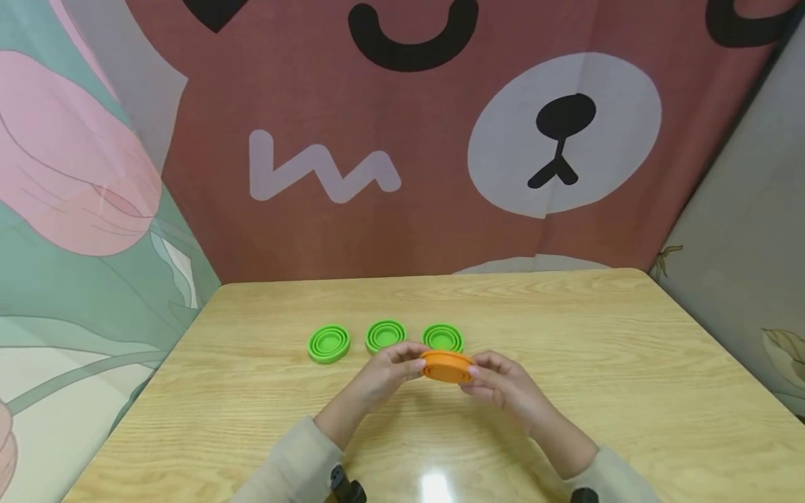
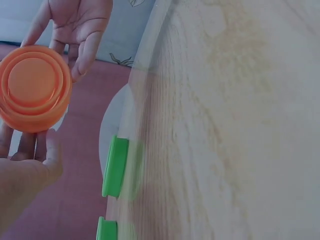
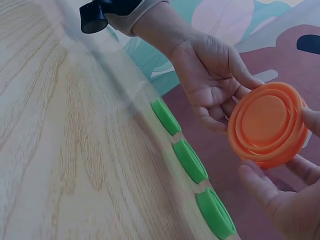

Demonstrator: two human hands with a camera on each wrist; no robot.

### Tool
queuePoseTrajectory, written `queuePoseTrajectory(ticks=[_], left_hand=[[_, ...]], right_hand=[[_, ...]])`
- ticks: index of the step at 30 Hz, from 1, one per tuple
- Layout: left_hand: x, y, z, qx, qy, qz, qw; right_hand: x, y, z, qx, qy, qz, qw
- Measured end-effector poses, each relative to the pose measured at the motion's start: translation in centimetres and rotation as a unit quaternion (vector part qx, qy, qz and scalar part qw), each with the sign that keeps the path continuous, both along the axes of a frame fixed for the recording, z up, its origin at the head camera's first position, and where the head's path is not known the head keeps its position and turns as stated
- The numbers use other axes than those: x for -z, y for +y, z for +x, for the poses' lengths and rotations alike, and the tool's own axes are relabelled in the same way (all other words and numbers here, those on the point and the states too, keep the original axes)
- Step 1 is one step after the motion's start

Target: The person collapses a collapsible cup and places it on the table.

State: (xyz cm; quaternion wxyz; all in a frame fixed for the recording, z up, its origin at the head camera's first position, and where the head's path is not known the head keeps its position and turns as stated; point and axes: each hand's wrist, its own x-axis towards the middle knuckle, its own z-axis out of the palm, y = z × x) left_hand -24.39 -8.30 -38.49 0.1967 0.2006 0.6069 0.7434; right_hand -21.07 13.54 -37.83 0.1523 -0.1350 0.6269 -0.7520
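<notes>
An orange collapsible cup, folded flat into rings, is held up above the table between both hands. My left hand pinches its left rim, and my right hand pinches the right rim. In the right wrist view the ringed underside of the orange cup shows, tilted, with fingers at opposite edges. Beyond the hands, three similar flat green collapsible cups lie in a row: a left one, a middle one and a right one, partly hidden behind the orange cup.
The light wood table reaches back to a hanging cloth printed with a bear face. Patterned cloths also hang at the left and right. Dark wrist devices sit at both sleeves.
</notes>
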Motion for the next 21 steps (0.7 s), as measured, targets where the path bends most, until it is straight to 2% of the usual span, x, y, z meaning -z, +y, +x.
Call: queuePoseTrajectory(ticks=[3, 7, 10, 15, 21], left_hand=[[-0.10, -0.09, 0.13, -0.002, -0.022, 0.000, 0.9998], [-0.25, -0.09, 0.26, -0.007, -0.046, -0.002, 0.9989], [-0.29, -0.09, 0.27, -0.007, -0.052, -0.003, 0.9986], [-0.37, -0.14, 0.28, 0.003, -0.043, -0.011, 0.9990], [-0.29, -0.04, 0.25, 0.019, -0.017, -0.009, 0.9996]], right_hand=[[0.09, 0.05, 0.12, 0.016, 0.024, 0.005, 0.9996], [0.24, 0.04, 0.23, 0.059, 0.028, 0.031, 0.9974], [0.24, 0.00, 0.29, 0.075, 0.034, 0.044, 0.9956], [0.16, -0.02, 0.40, 0.074, 0.066, 0.047, 0.9939], [0.17, 0.12, 0.38, 0.057, 0.085, 0.046, 0.9938]])
